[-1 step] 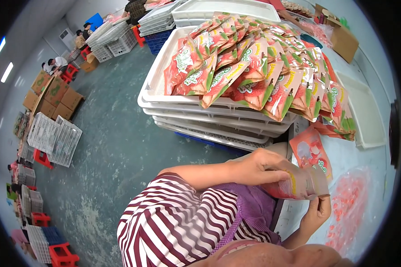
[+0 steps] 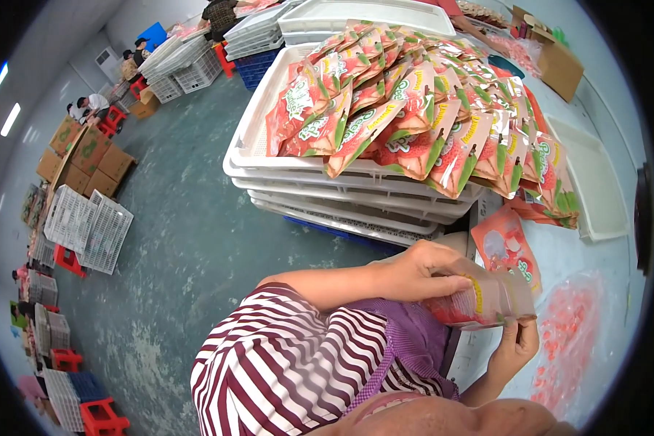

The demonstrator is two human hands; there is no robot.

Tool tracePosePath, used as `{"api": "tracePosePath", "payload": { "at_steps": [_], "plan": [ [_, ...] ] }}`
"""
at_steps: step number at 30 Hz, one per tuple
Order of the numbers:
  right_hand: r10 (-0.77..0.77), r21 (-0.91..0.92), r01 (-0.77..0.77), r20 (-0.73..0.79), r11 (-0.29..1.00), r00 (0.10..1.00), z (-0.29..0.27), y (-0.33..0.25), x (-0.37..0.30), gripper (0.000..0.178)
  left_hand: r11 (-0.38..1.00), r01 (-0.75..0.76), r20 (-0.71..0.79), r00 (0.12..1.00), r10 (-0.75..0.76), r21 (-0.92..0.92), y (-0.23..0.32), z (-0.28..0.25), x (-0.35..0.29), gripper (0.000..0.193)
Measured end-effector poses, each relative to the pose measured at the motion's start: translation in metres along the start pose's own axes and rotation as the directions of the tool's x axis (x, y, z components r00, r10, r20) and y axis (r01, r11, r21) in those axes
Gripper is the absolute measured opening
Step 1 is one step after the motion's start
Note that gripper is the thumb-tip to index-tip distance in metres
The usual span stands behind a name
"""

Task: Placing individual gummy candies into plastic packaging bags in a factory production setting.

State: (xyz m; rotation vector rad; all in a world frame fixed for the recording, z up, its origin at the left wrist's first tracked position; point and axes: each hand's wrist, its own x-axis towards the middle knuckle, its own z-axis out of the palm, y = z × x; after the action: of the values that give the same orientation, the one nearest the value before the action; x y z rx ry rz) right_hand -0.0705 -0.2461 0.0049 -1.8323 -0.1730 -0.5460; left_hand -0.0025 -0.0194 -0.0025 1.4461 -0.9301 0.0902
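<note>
A red and pale pink printed pouch (image 2: 490, 299) lies between my two hands, above the table's near edge. My left hand (image 2: 423, 272) pinches its left part between thumb and fingers. At the right end, the thumb and fingers of my right hand (image 2: 514, 350) close on the pouch's edge. Just beyond them, another flat red pouch (image 2: 503, 240) rests on the table. To the right of my right hand is a clear plastic bag (image 2: 570, 338) with many small red-wrapped pieces showing through.
Ahead, a large heap of similar pouches (image 2: 414, 109) fills and overhangs a white tray (image 2: 258, 131) topping a stack. A pale tray (image 2: 596, 182) and a cardboard box (image 2: 562, 69) stand along the wall. Crates (image 2: 105, 240), red stools (image 2: 102, 418) and people sit across the green floor.
The pouch has shifted slightly between my hands, its right end tilting a little. Both hands keep almost the same place and grip.
</note>
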Motion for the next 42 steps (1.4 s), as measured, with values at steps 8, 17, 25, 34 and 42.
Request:
{"api": "tracePosePath", "payload": {
  "at_steps": [8,17,25,34,42],
  "plan": [
    [-0.014,-0.009,0.013,-0.124,1.0,0.992,0.008,-0.003,-0.002,0.006,0.79,0.477,-0.009,0.854,-0.52,-0.384,0.02,-0.01,0.005,0.012],
    [-0.225,-0.012,0.224,-0.013,0.974,0.974,0.011,-0.008,0.006,0.013,0.968,0.216,0.003,0.976,-0.218,-0.127,-0.004,-0.007,0.012,0.013],
    [-0.296,-0.291,0.285,0.007,0.913,0.955,0.003,-0.015,0.023,0.018,0.987,-0.072,0.019,0.997,0.07,0.146,-0.009,-0.006,0.018,0.016],
    [-0.349,-0.433,0.453,0.301,0.779,0.888,0.008,-0.011,0.015,0.013,0.866,-0.352,0.17,0.935,0.311,0.355,-0.009,0.015,0.018,0.027],
    [-0.315,-0.455,0.471,0.377,0.756,0.871,0.01,-0.013,0.014,0.017,0.894,-0.294,0.173,0.953,0.248,0.338,-0.01,0.008,0.014,0.027]
  ]
}}
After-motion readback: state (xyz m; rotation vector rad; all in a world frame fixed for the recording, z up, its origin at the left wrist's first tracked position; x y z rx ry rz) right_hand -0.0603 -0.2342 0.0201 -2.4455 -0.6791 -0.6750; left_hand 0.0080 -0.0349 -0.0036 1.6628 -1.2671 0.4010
